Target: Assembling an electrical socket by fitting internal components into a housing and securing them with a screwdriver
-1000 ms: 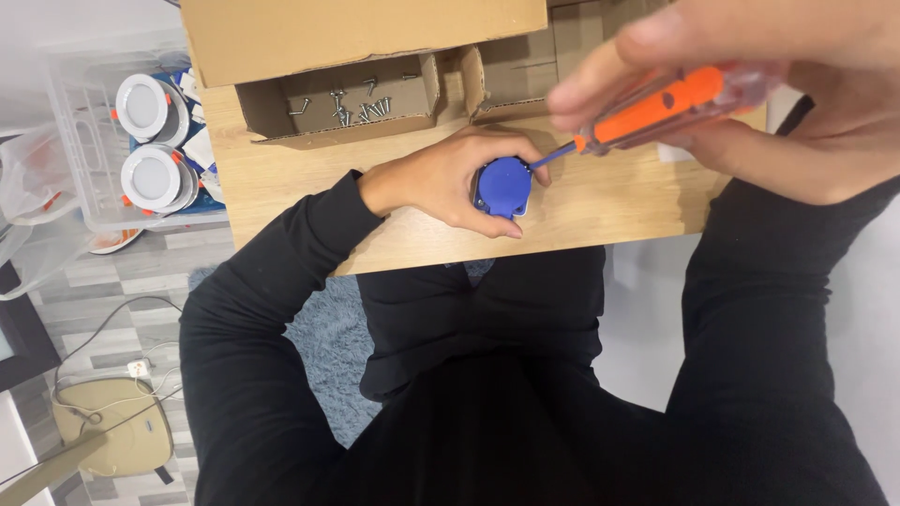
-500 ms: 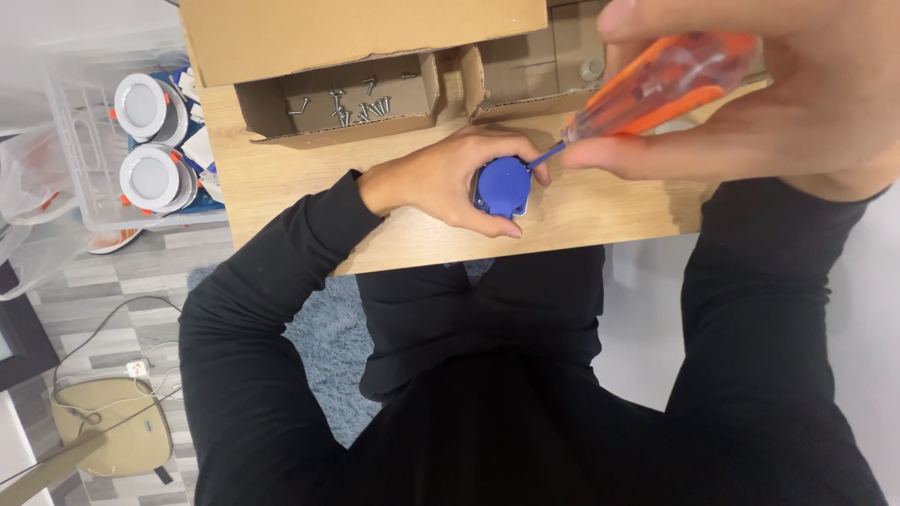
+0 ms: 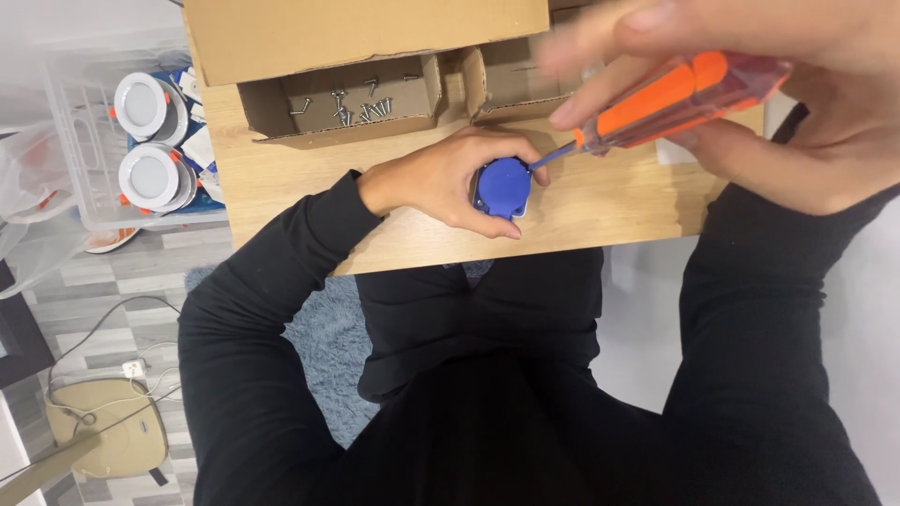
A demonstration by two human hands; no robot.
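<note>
Head view, near first: right hand [image 3: 797, 122], upper right of frame, blurred, fingers closed round screwdriver [image 3: 670, 98] with orange-and-clear plastic handle. Keep shaft square to screw, press firmly. Frame centre: left hand [image 3: 441, 178] curled tight on round blue plastic socket cap [image 3: 503, 186], pinned to smooth wooden table [image 3: 600, 201]. Beyond, upper centre: open cardboard box [image 3: 342, 98], loose metal screws [image 3: 361, 108] inside.
</note>
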